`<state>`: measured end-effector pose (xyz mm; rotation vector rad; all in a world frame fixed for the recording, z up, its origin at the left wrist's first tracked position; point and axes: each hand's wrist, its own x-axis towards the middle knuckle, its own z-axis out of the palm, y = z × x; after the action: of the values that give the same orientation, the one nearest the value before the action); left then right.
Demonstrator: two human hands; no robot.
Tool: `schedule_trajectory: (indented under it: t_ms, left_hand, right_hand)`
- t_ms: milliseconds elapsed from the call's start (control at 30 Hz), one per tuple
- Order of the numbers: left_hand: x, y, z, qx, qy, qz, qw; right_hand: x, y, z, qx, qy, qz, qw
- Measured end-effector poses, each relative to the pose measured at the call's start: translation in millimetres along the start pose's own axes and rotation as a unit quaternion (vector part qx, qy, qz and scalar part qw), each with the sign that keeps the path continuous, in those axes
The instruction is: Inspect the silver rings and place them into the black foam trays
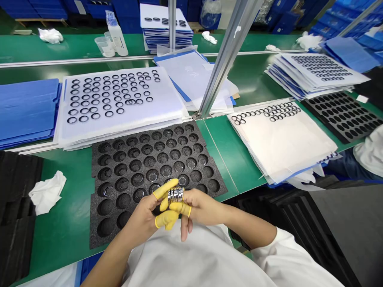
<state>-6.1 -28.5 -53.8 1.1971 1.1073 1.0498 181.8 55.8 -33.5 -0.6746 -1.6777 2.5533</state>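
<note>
My left hand and my right hand meet over the near edge of a black foam tray with round pockets. Both wear yellow finger cots. Between their fingertips they pinch a short stack of metal rings held on edge. Many pockets of the tray hold a ring; those at the near left are bare. A white sheet with rows of loose rings lies just behind the tray.
A second white paper stack with rings sits to the right, beside another black foam tray. A slanted aluminium post rises behind. Crumpled white cloth lies left; blue sheets far left. A bottle stands at the back.
</note>
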Motion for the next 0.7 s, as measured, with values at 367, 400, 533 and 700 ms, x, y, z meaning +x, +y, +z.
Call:
schedule_trajectory:
  t_ms: [367,400,533,700]
  left_hand:
    - [-2.7,-10.1,0.4,0.230,0.086,0.252,0.936]
    - [-0.9,-7.7,0.8,0.232,0.087,0.268,0.931]
    - [3.2,0.1,-0.2,0.204,0.070,0.280,0.936]
    - [3.5,4.7,-0.7,0.180,0.068,0.263,0.945]
  right_hand:
    - [5.0,-3.5,-3.3,0.324,-0.027,0.102,0.940]
    - [5.5,-5.6,-1.2,0.330,-0.028,0.111,0.937]
    - [5.7,-13.0,4.8,0.335,-0.026,0.145,0.931]
    - [4.7,-15.4,6.4,0.357,-0.029,0.157,0.920]
